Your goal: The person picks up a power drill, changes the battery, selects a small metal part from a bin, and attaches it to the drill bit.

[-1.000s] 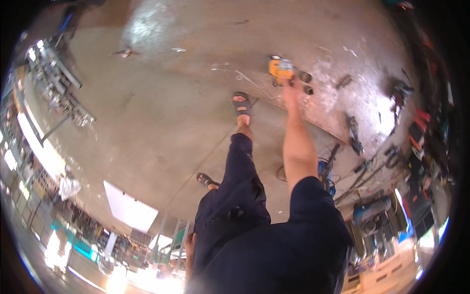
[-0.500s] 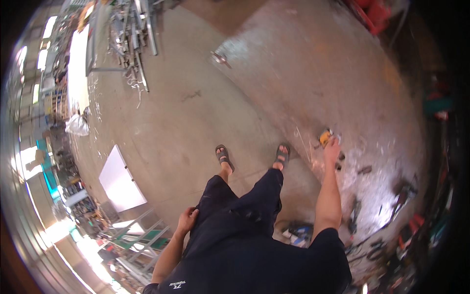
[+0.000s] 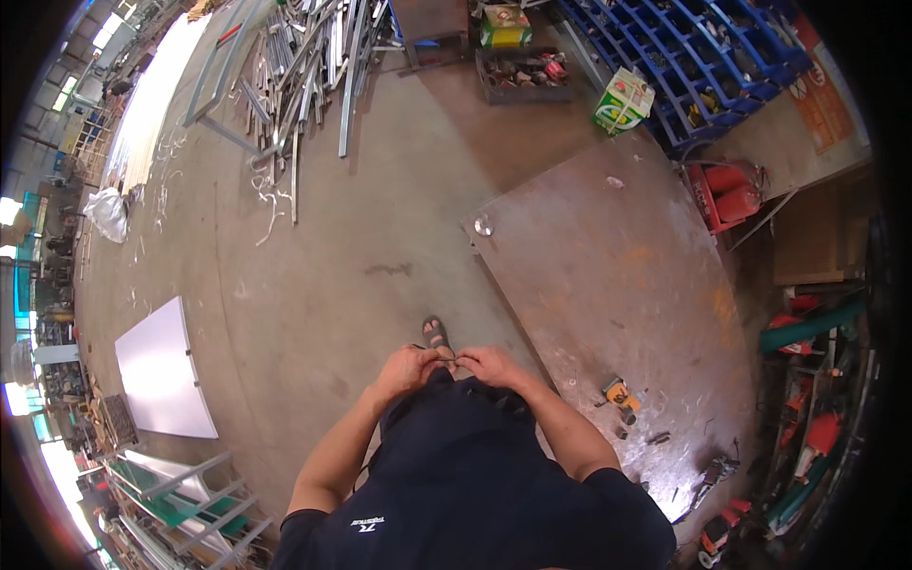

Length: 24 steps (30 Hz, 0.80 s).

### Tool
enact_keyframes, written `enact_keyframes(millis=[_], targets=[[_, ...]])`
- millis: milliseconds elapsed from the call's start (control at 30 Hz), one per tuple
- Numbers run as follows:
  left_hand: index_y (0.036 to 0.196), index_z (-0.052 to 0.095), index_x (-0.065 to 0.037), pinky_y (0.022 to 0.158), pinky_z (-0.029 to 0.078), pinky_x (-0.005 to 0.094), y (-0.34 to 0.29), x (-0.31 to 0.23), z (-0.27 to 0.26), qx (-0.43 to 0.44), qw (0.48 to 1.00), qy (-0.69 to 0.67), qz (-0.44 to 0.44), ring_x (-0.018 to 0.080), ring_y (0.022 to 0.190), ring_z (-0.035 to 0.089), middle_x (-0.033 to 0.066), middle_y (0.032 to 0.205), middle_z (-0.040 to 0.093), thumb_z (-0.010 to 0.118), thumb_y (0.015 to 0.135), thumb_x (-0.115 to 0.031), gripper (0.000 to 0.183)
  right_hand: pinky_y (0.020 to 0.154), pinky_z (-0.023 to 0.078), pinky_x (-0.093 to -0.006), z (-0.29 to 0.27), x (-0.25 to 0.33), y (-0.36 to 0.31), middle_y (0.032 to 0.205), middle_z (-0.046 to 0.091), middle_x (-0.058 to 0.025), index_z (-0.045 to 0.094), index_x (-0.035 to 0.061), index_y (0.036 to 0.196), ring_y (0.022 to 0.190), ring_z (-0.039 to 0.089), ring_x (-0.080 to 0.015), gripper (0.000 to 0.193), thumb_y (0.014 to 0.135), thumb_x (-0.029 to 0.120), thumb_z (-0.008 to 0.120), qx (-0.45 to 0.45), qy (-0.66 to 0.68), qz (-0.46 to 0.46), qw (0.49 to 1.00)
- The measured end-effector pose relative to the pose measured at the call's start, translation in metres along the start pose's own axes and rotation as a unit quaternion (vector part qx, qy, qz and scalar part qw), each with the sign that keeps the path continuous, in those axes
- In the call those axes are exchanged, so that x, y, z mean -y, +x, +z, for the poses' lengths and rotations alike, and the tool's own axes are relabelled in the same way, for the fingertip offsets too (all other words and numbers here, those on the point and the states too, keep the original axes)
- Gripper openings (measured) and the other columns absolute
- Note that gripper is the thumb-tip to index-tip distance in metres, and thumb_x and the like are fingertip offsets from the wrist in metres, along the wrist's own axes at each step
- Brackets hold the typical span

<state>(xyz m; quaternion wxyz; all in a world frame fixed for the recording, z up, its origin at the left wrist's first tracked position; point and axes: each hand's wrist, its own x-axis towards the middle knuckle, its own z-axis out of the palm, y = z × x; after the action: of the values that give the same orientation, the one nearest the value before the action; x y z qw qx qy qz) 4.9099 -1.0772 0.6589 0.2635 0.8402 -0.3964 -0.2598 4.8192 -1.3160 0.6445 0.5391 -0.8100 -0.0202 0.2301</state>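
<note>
Left hand (image 3: pixel 408 370) and right hand (image 3: pixel 490 365) just below frame centre, both pinching a thin dark piece (image 3: pixel 445 360), its kind I cannot tell, yellow tool (image 3: pixel 619 394) on metal plate (image 3: pixel 608 285), lower right.

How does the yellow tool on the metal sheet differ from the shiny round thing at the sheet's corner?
The yellow tool has dark parts, while the round thing is silvery. The tool's outline is chunky and uneven; the round thing looks like a disc. Small dark pieces lie near the tool, whereas the round thing sits by itself at the corner. Both rest on the same brownish metal sheet.
</note>
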Motion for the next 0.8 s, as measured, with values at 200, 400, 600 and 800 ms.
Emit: enact_keyframes(millis=[200, 400, 600, 800], targets=[[0.095, 0.067, -0.002, 0.080, 0.052, 0.0307, 0.081, 0.076, -0.150, 0.000, 0.934, -0.320, -0.157, 0.0156, 0.081, 0.065, 0.0058, 0.080, 0.069, 0.056, 0.105, -0.023, 0.026, 0.084, 0.054, -0.0447, -0.083, 0.062, 0.125, 0.104, 0.073, -0.0175, 0.071, 0.0072, 0.109, 0.098, 0.068, -0.0392, 0.025, 0.098, 0.026, 0.059, -0.130, -0.003, -0.001, 0.991], [0.097, 0.062, -0.002, 0.089, 0.053, 0.0368, 0.173, 0.183, -0.247, -0.093, 0.852, -0.492, -0.155, 0.0196, 0.086, 0.067, 0.0078, 0.085, 0.068, 0.049, 0.109, -0.034, 0.036, 0.087, 0.054, -0.0455, -0.156, 0.013, 0.266, 0.106, 0.073, -0.0181, 0.072, 0.0081, 0.111, 0.101, 0.069, -0.0378, 0.029, 0.096, 0.030, 0.060, -0.189, -0.011, 0.074, 0.979], [0.094, 0.067, -0.002, 0.070, 0.051, 0.0314, 0.174, 0.334, -0.297, -0.182, 0.817, -0.361, -0.412, 0.0184, 0.080, 0.068, 0.0077, 0.084, 0.071, 0.053, 0.105, -0.028, 0.031, 0.090, 0.053, -0.0468, -0.228, -0.107, 0.407, 0.111, 0.073, -0.0191, 0.072, 0.0068, 0.113, 0.105, 0.069, -0.0373, 0.033, 0.095, 0.032, 0.062, -0.162, 0.002, 0.210, 0.964], [0.089, 0.071, 0.003, 0.063, 0.053, 0.0325, 0.172, 0.383, -0.314, -0.055, 0.750, -0.267, -0.602, 0.0206, 0.067, 0.068, 0.0111, 0.079, 0.072, 0.057, 0.101, -0.019, 0.028, 0.077, 0.056, -0.0436, -0.359, -0.140, 0.448, 0.097, 0.075, -0.0165, 0.071, 0.0034, 0.114, 0.083, 0.072, -0.0310, 0.031, 0.096, 0.028, 0.063, -0.294, -0.052, 0.268, 0.916]])
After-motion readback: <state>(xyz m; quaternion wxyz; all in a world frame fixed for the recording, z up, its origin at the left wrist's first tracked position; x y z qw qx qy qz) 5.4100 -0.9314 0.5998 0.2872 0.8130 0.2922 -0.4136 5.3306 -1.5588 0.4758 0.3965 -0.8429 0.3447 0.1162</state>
